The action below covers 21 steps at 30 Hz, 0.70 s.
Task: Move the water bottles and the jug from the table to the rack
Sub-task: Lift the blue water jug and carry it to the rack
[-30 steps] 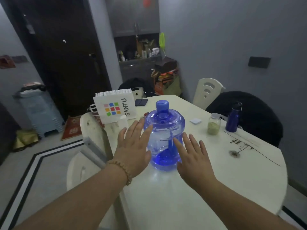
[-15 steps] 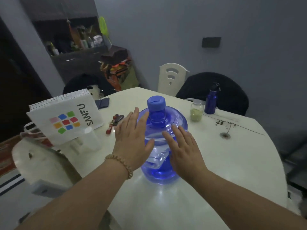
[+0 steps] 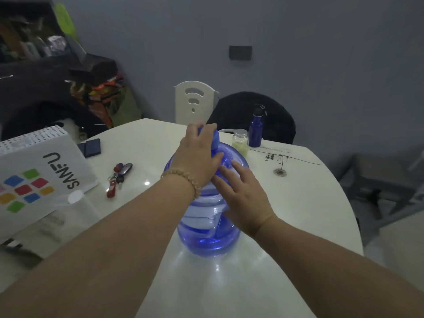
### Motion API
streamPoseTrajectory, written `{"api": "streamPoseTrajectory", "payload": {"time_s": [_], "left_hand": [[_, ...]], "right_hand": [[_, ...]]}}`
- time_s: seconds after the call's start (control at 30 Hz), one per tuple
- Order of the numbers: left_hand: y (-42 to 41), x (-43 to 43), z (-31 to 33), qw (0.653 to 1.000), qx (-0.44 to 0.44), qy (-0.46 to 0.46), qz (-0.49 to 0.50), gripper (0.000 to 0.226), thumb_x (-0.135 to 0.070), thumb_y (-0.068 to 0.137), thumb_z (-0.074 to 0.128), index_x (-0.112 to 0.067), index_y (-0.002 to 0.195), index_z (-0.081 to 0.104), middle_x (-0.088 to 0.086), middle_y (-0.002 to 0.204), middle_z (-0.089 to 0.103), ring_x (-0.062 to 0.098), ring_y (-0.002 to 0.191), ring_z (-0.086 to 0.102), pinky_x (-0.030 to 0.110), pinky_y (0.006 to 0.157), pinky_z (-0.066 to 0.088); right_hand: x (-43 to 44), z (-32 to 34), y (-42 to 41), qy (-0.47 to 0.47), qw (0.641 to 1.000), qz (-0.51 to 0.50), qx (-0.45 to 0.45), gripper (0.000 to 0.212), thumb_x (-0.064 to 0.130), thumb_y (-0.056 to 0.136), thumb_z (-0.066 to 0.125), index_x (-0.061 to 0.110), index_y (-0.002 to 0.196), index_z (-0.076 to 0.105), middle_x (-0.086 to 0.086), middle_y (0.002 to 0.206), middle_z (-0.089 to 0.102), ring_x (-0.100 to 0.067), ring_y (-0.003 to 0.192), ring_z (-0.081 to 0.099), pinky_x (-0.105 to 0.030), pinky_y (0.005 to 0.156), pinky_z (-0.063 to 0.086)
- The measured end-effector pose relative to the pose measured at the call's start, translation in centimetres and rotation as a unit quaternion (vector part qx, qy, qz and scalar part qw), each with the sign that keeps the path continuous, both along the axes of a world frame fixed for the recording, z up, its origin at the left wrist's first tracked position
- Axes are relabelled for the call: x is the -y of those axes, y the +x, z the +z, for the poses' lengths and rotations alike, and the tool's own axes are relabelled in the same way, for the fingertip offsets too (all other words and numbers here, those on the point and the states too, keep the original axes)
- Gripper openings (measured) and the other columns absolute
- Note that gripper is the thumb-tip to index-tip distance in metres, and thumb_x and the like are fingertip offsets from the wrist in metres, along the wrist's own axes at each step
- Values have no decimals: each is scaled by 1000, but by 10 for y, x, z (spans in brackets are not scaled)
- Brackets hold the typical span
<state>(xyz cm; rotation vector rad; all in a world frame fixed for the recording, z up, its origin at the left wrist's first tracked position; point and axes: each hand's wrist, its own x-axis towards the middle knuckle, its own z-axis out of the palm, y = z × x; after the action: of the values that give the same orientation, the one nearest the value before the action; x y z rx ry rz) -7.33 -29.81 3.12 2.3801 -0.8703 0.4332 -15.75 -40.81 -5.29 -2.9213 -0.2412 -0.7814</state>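
Note:
A large see-through blue jug (image 3: pixel 206 235) with a blue cap stands upright on the white table (image 3: pixel 298 214) in front of me. My left hand (image 3: pixel 198 154) grips its cap and neck from above, fingers curled round it. My right hand (image 3: pixel 243 193) lies flat on the jug's right shoulder with fingers straight. A dark blue metal water bottle (image 3: pixel 255 129) with a black cap stands at the table's far edge. A clear bottle (image 3: pixel 79 203) with a white cap stands at the left, next to the white bag.
A white paper bag (image 3: pixel 34 177) with coloured squares lies at the left. Keys (image 3: pixel 118 177) and a dark wallet (image 3: pixel 91 148) lie on the table. A small jar (image 3: pixel 240 141) stands beside the blue bottle. A white chair (image 3: pixel 195 102) and a dark-draped chair (image 3: pixel 277 118) stand behind.
My left hand rose from the jug's side and closed round its cap. My right hand slid up onto the jug's shoulder. The view moved closer and turned right.

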Motion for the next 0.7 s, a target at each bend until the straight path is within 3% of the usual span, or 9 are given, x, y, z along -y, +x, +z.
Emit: {"api": "streamPoseTrajectory", "payload": {"time_s": [0.2, 0.37, 0.7], "left_hand": [[-21, 2, 6, 1000, -10, 2, -5, 54, -22, 82, 69, -19, 129, 44, 8, 129, 39, 28, 103, 53, 39, 92, 49], [-69, 4, 8, 1000, -6, 16, -11, 53, -27, 82, 69, -19, 129, 44, 8, 127, 41, 26, 102, 53, 34, 90, 49], [-185, 27, 7, 1000, 10, 24, 4, 54, -31, 85, 65, -18, 131, 41, 10, 126, 40, 26, 98, 54, 33, 85, 49]], "right_hand": [[0, 0, -29, -17, 999, -1, 33, 80, 1, 50, 81, 10, 125, 56, -19, 123, 58, -49, 113, 51, -57, 83, 50], [11, -1, -79, -27, 999, 3, 25, 81, 10, 50, 87, 11, 125, 56, -17, 124, 59, -46, 117, 50, -55, 85, 51], [43, 4, -192, -26, 998, 34, 42, 68, 2, 51, 80, 6, 117, 63, -20, 119, 61, -46, 114, 52, -54, 86, 50]]}}
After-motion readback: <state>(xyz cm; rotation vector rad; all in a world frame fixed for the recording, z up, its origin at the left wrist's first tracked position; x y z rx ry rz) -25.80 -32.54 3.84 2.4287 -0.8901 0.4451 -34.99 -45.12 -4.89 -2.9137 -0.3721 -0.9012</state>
